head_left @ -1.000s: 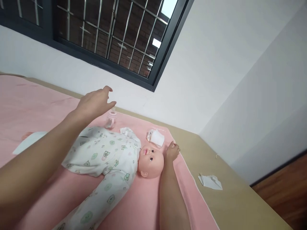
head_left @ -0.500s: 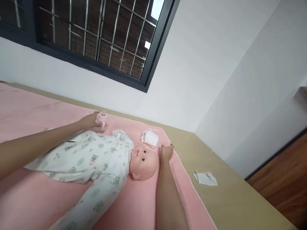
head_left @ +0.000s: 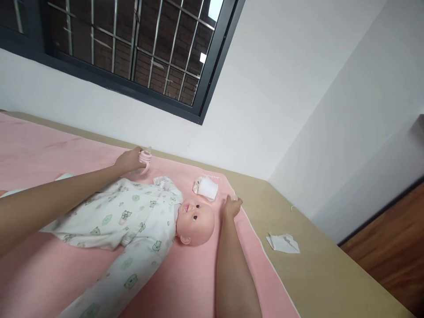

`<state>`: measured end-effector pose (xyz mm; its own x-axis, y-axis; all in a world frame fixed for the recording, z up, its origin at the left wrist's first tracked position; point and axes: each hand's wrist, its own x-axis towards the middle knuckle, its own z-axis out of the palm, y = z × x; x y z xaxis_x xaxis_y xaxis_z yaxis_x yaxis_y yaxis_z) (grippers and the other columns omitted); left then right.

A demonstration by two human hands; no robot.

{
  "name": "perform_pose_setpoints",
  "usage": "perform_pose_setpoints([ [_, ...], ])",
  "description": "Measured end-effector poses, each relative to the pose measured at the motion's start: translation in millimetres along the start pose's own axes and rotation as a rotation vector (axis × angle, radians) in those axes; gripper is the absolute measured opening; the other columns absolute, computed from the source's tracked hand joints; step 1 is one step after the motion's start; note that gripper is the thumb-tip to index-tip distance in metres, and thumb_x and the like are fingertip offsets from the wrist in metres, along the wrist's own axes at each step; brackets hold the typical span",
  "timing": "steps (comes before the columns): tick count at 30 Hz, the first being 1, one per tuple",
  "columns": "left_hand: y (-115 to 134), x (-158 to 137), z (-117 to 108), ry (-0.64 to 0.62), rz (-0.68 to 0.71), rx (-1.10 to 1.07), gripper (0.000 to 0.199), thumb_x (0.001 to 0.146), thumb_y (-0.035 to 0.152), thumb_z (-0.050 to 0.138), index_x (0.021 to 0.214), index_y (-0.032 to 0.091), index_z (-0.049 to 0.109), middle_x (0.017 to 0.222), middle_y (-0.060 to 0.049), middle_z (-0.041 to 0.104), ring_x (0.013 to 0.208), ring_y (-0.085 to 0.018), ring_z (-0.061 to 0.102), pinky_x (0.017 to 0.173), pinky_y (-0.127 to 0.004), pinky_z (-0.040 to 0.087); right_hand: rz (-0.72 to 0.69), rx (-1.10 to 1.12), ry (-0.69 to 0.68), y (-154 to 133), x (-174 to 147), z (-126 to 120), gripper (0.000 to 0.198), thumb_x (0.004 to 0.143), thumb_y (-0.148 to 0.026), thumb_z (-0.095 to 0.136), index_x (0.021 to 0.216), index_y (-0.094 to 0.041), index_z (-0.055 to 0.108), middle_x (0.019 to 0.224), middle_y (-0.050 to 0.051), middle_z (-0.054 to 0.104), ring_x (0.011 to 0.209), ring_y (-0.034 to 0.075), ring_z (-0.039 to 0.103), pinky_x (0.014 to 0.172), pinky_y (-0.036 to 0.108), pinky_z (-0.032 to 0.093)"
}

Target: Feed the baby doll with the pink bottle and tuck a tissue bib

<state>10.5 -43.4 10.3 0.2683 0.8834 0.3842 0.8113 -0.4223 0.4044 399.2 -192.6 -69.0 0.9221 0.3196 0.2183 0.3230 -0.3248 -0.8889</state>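
Note:
My left hand (head_left: 129,160) is closed round a pink baby bottle (head_left: 145,157) with a clear teat and side handles, near the wall beyond the doll. My right hand (head_left: 233,206) is closed at the mat's right edge, past the doll's head. Something small and pale shows at its fingertips, too small to name. Between my arms a baby doll (head_left: 197,223) lies on its back in a white sleepsuit with a green animal print. Beside its head is a white folded cloth or pad (head_left: 208,188) with a patterned edge.
A pink mat (head_left: 185,282) covers most of the wooden surface (head_left: 304,282). A crumpled white tissue (head_left: 283,243) lies on the bare wood at right. A white wall and a dark-framed barred window (head_left: 132,84) stand behind.
My left hand has moved a little up and right with the bottle. My right hand has shifted slightly right. The view has tilted a little, and the doll lies as before.

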Motion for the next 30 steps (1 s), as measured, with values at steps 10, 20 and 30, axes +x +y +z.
perform_pose_setpoints([
  [10, 81.3, -28.9, -34.4, 0.195, 0.187, -0.169, 0.064, 0.066, 0.037, 0.059, 0.128, 0.022, 0.052, 0.12, -0.01, 0.059, 0.107, -0.028, 0.059, 0.087, -0.033, 0.046, -0.078, 0.872, -0.197, -96.8, 5.3, -46.5, 0.044, 0.08, -0.045, 0.06, 0.114, -0.018, 0.051, 0.121, 0.01, 0.06, 0.101, 0.017, 0.064, 0.084, 0.028, 0.054],
  [20, 135.5, -90.4, -39.5, 0.282, 0.419, -0.214, 0.073, 0.078, 0.045, 0.061, 0.142, 0.023, 0.034, 0.124, -0.009, 0.062, 0.108, -0.027, 0.06, 0.102, -0.044, 0.03, -0.594, 0.874, -0.754, -174.2, -118.0, -62.6, 0.046, 0.078, -0.043, 0.069, 0.118, -0.028, 0.056, 0.122, 0.004, 0.059, 0.109, 0.018, 0.059, 0.098, 0.035, 0.047],
  [30, 129.1, -100.4, -41.1, 0.383, 0.418, -0.224, 0.07, 0.079, 0.04, 0.063, 0.14, 0.021, 0.035, 0.118, -0.01, 0.065, 0.107, -0.025, 0.06, 0.102, -0.043, 0.03, -0.39, 0.829, -1.041, -179.2, -171.0, -54.8, 0.099, 0.066, -0.036, 0.081, 0.142, -0.038, 0.018, 0.119, 0.004, 0.058, 0.098, 0.019, 0.065, 0.086, 0.039, 0.056],
])
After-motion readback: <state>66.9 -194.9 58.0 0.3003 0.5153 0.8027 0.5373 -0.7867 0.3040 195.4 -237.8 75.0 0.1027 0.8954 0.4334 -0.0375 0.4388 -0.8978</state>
